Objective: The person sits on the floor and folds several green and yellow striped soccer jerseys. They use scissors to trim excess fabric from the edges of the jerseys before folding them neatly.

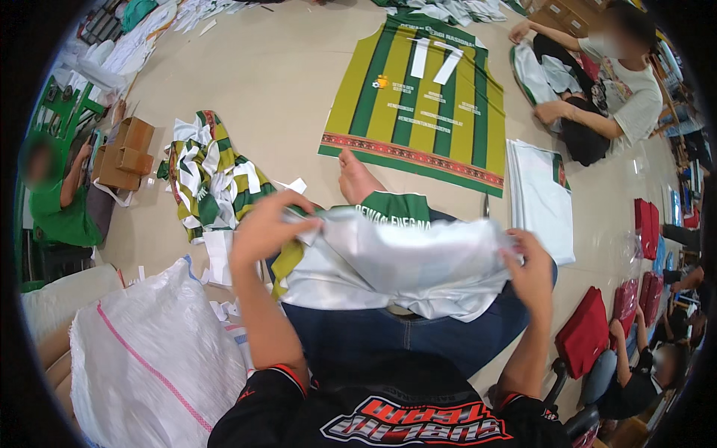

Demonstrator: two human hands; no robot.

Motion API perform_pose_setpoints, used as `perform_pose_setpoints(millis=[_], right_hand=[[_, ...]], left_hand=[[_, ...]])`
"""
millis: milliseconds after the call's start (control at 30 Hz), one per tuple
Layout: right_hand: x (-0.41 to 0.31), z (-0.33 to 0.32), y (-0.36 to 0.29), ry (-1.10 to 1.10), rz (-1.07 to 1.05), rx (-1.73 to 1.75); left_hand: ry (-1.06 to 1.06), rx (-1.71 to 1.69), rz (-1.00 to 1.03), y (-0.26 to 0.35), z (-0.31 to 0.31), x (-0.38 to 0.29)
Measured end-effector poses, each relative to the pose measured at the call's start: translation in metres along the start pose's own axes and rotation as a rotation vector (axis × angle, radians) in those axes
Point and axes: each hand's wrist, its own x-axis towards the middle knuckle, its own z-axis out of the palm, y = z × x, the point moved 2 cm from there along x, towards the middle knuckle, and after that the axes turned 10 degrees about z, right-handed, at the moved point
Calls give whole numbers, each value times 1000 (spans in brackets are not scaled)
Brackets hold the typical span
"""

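Observation:
Across my lap lies a jersey fabric piece (364, 263), its white reverse side mostly up and blurred by motion. Green and olive printed parts show at its edges. My left hand (274, 224) pinches its upper left edge, and my right hand (526, 263) grips its right end. Beyond my bare foot, a green-and-olive striped jersey panel (420, 106) with a large number and other printing is spread on the floor. To its lower right sits a stack of folded white-backed panels (538, 207). A dark narrow tool (486, 206), partly hidden, lies beside that stack.
A heap of striped fabric scraps (210, 173) lies left of my legs, and a white woven sack (151, 358) stands nearby. Cardboard boxes (126, 154) are farther left. One person (610, 95) handles fabric at upper right; others sit at both sides. Red folded garments (582, 333) lie right.

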Motion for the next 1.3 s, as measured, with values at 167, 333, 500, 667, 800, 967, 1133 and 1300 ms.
perform_pose_setpoints(millis=[167,333,500,667,800,967,1133,1300], right_hand=[[11,99,-30,18,-291,-453],[47,140,-5,21,-386,-266],[57,131,-14,-218,-138,128],[76,83,-68,-937,30,854],[98,98,-87,-984,-8,992],[93,175,-38,-989,-86,507],[74,174,-74,-990,-290,55],[79,180,-65,-737,-212,-43]], left_hand=[[-311,508,100,-23,131,33],[-315,475,271,-40,177,45],[-125,-79,304,-11,148,64],[-411,-785,528,80,109,42],[-881,-750,648,121,93,55],[-384,-131,69,10,39,110],[231,585,-590,-233,-26,76],[162,614,-525,-239,-13,100]])
